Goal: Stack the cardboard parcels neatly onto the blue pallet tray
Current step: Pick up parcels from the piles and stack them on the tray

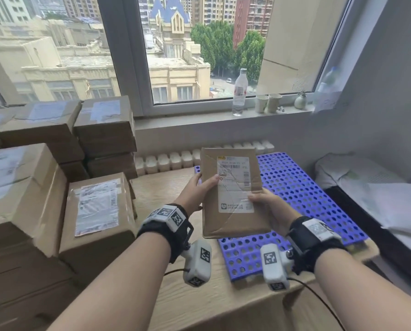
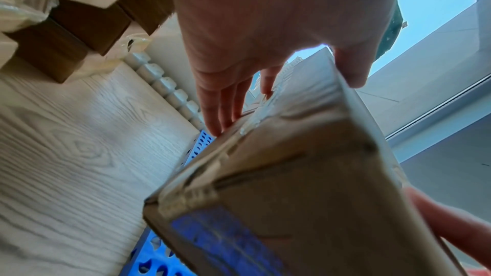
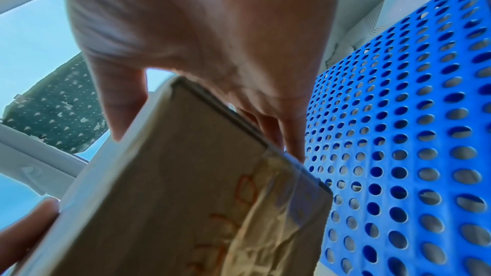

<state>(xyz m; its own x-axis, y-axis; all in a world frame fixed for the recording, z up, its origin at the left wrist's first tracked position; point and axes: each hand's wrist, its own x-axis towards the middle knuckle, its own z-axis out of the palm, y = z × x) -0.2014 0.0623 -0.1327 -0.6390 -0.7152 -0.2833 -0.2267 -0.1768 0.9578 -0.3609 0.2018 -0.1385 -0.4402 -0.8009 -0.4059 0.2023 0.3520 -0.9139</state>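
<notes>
A flat cardboard parcel [image 1: 233, 192] with a white shipping label hangs in the air above the left part of the blue pallet tray [image 1: 302, 194]. My left hand [image 1: 198, 189] grips its left edge, thumb on the label side and fingers underneath. My right hand [image 1: 266, 204] grips its right edge the same way. In the left wrist view the parcel [image 2: 305, 186] fills the lower right with the left hand [image 2: 265, 49] clamped over its edge. In the right wrist view the right hand [image 3: 212, 54] holds the parcel [image 3: 186, 196] over the perforated tray [image 3: 411, 133].
Several more cardboard parcels [image 1: 97, 218] are stacked at the left on the wooden table [image 1: 199, 302]. A water bottle [image 1: 239, 91] and paper cups [image 1: 269, 103] stand on the windowsill. A white radiator [image 1: 175, 160] runs behind the tray. White bedding [image 1: 378, 187] lies at the right.
</notes>
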